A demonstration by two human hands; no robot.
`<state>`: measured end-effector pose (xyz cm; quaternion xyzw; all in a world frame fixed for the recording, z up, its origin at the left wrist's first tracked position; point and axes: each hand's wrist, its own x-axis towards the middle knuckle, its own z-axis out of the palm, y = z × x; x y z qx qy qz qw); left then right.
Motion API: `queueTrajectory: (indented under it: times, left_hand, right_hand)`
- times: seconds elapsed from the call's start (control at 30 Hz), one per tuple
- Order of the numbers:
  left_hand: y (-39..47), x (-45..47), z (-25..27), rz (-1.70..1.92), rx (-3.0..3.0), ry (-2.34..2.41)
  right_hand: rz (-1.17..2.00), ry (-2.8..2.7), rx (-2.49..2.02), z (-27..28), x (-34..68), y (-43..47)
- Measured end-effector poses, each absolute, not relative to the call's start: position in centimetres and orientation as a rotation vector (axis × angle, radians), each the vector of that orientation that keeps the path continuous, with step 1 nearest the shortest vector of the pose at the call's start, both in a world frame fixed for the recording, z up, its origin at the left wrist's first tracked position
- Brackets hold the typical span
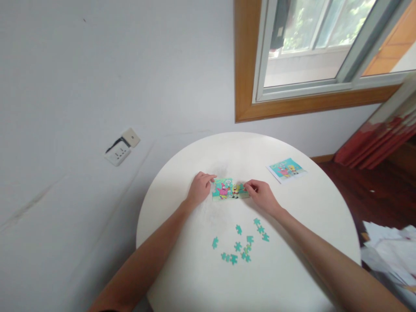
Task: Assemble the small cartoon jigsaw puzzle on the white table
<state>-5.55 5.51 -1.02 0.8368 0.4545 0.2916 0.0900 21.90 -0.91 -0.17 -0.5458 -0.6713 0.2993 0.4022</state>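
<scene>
A partly joined jigsaw puzzle (224,190) lies on the round white table, showing a pink starfish and a yellow sponge character. At its left edge rests my left hand (200,188), palm down, its fingers loosely bent and partly stretched, steadying nothing that I can see between them. My right hand (262,197) pinches a small teal puzzle piece at the puzzle's right end; the fingertips cover most of it. Nearer to me, between my forearms, several loose teal puzzle pieces (238,246) are scattered, some touching or overlapping.
A reference picture card (286,170) with the same characters lies on the table (182,277) at the back right. Behind stand a white wall with a socket (118,153) and a wood-framed window. Papers (390,249) are piled right of the table.
</scene>
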Motion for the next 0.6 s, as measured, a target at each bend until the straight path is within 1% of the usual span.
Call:
queueTrajectory:
  times: [0.13,0.3,0.6]
  left_hand:
    - [5.5,-5.5,-0.9,0.881,2.465,1.386]
    - [5.4,-5.4,-0.8,0.767,2.528,1.359]
    - [4.0,-4.5,-0.3,0.712,2.605,1.341]
  right_hand:
    - [0.777,-1.686,-1.385,-0.1,22.0,-0.9]
    - [0.776,-1.693,-1.401,-0.3,22.2,-0.8]
    - [0.757,-1.704,-1.404,-0.5,22.2,-0.8]
